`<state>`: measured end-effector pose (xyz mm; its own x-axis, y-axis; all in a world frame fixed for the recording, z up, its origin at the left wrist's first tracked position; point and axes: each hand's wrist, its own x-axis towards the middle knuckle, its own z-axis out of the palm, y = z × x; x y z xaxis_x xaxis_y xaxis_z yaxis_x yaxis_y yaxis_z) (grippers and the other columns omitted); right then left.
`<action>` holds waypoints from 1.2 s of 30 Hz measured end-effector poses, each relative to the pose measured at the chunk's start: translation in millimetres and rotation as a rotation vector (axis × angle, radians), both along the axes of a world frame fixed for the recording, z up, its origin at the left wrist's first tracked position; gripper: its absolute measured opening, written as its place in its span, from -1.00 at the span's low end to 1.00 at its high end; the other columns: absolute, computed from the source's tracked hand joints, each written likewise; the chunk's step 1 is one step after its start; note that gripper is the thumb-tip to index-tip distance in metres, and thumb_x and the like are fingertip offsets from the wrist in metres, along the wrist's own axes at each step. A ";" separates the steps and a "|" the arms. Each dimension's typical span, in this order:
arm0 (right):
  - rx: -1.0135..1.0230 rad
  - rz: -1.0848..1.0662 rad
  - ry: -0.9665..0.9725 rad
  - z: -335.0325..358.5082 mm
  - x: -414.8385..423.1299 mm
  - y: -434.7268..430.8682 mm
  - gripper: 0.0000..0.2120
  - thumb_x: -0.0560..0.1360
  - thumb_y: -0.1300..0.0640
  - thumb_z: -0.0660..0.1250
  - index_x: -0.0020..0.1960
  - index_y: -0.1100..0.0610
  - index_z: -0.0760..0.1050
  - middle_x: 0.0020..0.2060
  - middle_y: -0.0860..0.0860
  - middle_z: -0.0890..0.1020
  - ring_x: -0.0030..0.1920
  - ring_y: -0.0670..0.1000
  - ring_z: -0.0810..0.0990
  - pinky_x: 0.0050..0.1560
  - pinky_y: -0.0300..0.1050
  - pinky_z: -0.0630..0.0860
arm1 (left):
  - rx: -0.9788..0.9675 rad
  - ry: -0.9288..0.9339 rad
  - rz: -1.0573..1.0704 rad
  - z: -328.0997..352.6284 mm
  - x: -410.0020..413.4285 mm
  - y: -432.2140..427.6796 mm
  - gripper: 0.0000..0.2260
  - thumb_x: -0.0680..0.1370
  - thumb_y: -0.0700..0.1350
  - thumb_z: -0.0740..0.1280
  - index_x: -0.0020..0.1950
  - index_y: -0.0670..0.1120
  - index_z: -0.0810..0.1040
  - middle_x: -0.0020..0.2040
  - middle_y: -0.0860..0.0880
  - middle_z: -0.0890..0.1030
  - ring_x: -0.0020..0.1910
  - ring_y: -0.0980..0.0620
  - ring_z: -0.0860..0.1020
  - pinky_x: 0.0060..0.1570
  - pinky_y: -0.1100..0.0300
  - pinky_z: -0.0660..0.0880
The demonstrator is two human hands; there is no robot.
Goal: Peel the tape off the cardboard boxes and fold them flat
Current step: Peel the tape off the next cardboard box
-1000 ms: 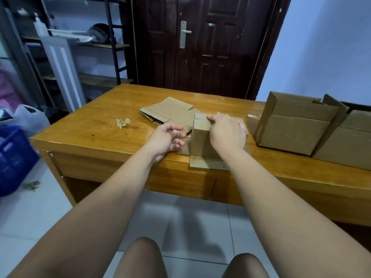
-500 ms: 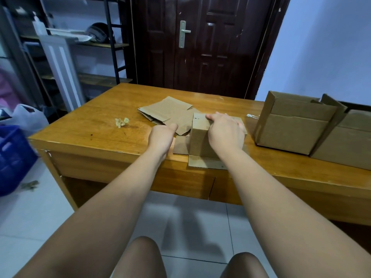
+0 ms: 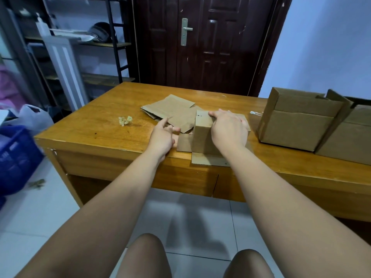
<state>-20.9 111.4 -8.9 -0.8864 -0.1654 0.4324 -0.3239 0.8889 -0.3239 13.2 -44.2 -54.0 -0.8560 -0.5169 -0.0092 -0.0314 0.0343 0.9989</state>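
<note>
Right at the front edge of the tabletop [image 3: 90, 133], about midway along it, the box [image 3: 201, 137] stands upright with its bottom flaps splayed out; the near flap [image 3: 208, 161] pokes out past the front edge and the left flap [image 3: 184, 143] lies flat on the wood. The right hand [image 3: 228, 131] is draped over the top of the box, with the fingers [image 3: 215, 114] curled across its upper edge and the thumb hidden. The left hand [image 3: 162, 137] sits just left of the box with its fingers loosely spread and nothing in it. Its fingertips are at the left flap, though I cannot tell whether they touch. Behind the box, toward the middle of the tabletop, lies a stack [image 3: 170, 110] of flattened cardboard. A small tape wad [image 3: 125, 120] rests well apart from it, toward the left edge. Along the right edge stand two bigger boxes side by side, touching: an open box [image 3: 297, 127] and, partly cut off, a far box [image 3: 349, 141].
</note>
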 end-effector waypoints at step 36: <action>0.097 0.003 0.213 -18.3 -0.1 0.6 -0.50 0.60 -0.21 -0.02 0.22 0.05 0.54 0.23 0.04 0.59 0.35 0.05 0.45 0.34 0.00 0.21 | -0.944 -0.474 0.216 1.4 -30.4 -120.0 -0.61 0.68 0.00 0.02 0.38 -0.12 0.45 0.33 -0.26 0.40 0.32 -0.24 0.34 0.32 -0.03 0.24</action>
<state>-21.0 111.9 -27.2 -0.7764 -0.2182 0.5913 -0.3787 0.9114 -0.1609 -17.3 -164.2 -52.6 -0.7598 -0.6287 0.1659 -0.5061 0.7320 0.4560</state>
